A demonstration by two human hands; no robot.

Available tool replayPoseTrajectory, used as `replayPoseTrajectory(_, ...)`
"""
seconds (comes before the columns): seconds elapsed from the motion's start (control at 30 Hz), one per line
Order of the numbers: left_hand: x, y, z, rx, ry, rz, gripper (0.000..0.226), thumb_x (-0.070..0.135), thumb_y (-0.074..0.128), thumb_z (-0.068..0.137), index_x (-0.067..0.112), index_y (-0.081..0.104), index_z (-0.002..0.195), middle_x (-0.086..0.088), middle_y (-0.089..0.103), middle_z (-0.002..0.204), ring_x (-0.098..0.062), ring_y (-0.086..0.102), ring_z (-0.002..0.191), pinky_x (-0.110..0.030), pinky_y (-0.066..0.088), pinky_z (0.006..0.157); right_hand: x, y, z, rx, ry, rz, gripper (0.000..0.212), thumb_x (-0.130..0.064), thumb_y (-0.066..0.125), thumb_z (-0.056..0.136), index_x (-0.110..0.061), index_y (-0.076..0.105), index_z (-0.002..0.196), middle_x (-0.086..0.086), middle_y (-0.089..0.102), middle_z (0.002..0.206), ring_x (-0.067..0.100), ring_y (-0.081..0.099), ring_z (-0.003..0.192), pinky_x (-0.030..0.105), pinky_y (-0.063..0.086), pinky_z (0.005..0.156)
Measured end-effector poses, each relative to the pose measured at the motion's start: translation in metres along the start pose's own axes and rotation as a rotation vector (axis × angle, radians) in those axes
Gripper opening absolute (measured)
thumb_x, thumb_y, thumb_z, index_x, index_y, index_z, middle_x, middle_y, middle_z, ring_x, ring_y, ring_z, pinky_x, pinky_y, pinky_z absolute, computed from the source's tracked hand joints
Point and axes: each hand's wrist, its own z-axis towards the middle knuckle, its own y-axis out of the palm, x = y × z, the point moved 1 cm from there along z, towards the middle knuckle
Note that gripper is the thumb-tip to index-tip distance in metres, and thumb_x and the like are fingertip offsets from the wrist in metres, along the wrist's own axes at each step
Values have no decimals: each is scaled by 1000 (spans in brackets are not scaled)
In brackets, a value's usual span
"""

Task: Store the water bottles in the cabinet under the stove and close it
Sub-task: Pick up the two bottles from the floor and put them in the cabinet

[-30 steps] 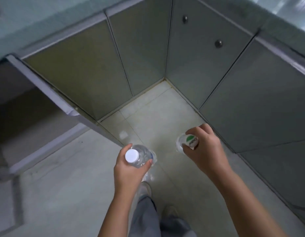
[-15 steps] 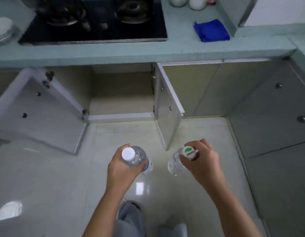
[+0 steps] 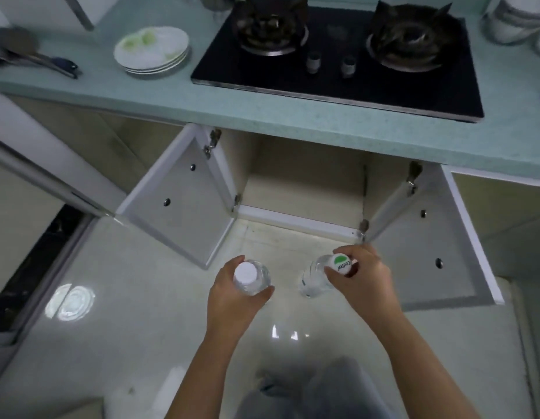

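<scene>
Both hands hold water bottles above the pale floor (image 3: 117,297), in front of the cabinet (image 3: 302,182) under the stove (image 3: 338,58). The left hand (image 3: 232,300) grips a white-capped bottle (image 3: 250,276) around its neck; the right hand (image 3: 362,282) grips a green-and-white-capped bottle (image 3: 315,278) near its top. Both cabinet doors, left (image 3: 178,201) and right (image 3: 429,246), stand open. A stack of plates (image 3: 152,51) sits on the counter (image 3: 262,107).

Kitchen; stove (image 3: 338,52) (plates (image 3: 152,51) beside)
</scene>
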Motion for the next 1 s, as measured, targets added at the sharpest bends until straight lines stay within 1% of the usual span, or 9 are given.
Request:
replayPoseTrajectory(0.1, 13, 1, 40, 31, -20, -5, 60, 21, 83, 60, 27, 47, 108, 10, 52, 99, -11, 51, 93, -20, 37, 82, -13, 18, 54, -61, -37, 18, 22, -8, 73, 69, -13, 63, 89, 2, 54, 94, 7, 54, 69, 1, 40, 56)
replayPoseTrajectory(0.2, 23, 11, 85, 52, -59, -2, 51, 21, 82, 61, 33, 45, 94, 14, 52, 88, -11, 53, 87, -20, 39, 80, -17, 34, 113, -111, -86, -2, 23, -11, 75, 68, -16, 61, 86, -1, 52, 91, 5, 52, 68, -1, 40, 53)
replayPoseTrajectory(0.33, 31, 32, 144, 133, -117, 10, 62, 28, 82, 61, 21, 49, 114, 11, 51, 96, -9, 50, 90, -19, 37, 83, -11, 58, 186, -204, -152, -51, 23, -11, 75, 68, -13, 62, 86, -3, 48, 89, 1, 50, 64, -2, 38, 53)
replayPoseTrajectory(0.47, 22, 55, 203, 179, -188, -63, 72, 29, 82, 62, 21, 45, 123, 11, 50, 105, -8, 49, 97, -22, 39, 89, 2, 91, 250, -279, -220, -122, 20, -10, 73, 69, -10, 63, 86, -3, 47, 88, 12, 50, 64, 7, 36, 51)
replayPoseTrajectory(0.63, -18, 84, 275, 189, -242, -129, 74, 32, 83, 59, 26, 45, 123, 9, 56, 111, -13, 55, 100, -31, 47, 93, 39, 156, 312, -358, -228, -219, 23, -5, 72, 67, -7, 63, 89, 3, 50, 95, 9, 47, 62, -1, 35, 52)
replayPoseTrajectory(0.73, -54, 102, 318, 186, -233, -108, 75, 32, 83, 59, 25, 45, 123, 11, 53, 110, -11, 51, 100, -28, 42, 93, 66, 199, 345, -351, -157, -218, 22, -7, 71, 68, -9, 63, 89, 0, 46, 95, 3, 44, 61, -3, 35, 55)
replayPoseTrajectory(0.8, -79, 113, 346, 188, -213, -103, 73, 32, 83, 59, 25, 47, 123, 9, 56, 112, -12, 52, 101, -28, 41, 94, 84, 228, 364, -330, -142, -225, 21, -7, 70, 69, -9, 63, 88, 0, 46, 94, 5, 45, 62, 1, 35, 55)
replayPoseTrajectory(0.9, -120, 132, 392, 156, -183, -72, 69, 33, 82, 60, 25, 49, 120, 5, 59, 115, -15, 55, 106, -31, 43, 96, 109, 269, 393, -282, -146, -224, 22, -8, 71, 67, -9, 64, 88, 5, 52, 95, 15, 50, 68, 14, 36, 61)
replayPoseTrajectory(1.0, -158, 150, 440, 115, -90, 3, 74, 37, 82, 57, 27, 48, 122, 7, 59, 118, -13, 55, 109, -31, 43, 96, 133, 308, 427, -246, -176, -155, 24, -2, 72, 67, -7, 65, 89, 10, 56, 96, 18, 52, 70, 2, 37, 56)
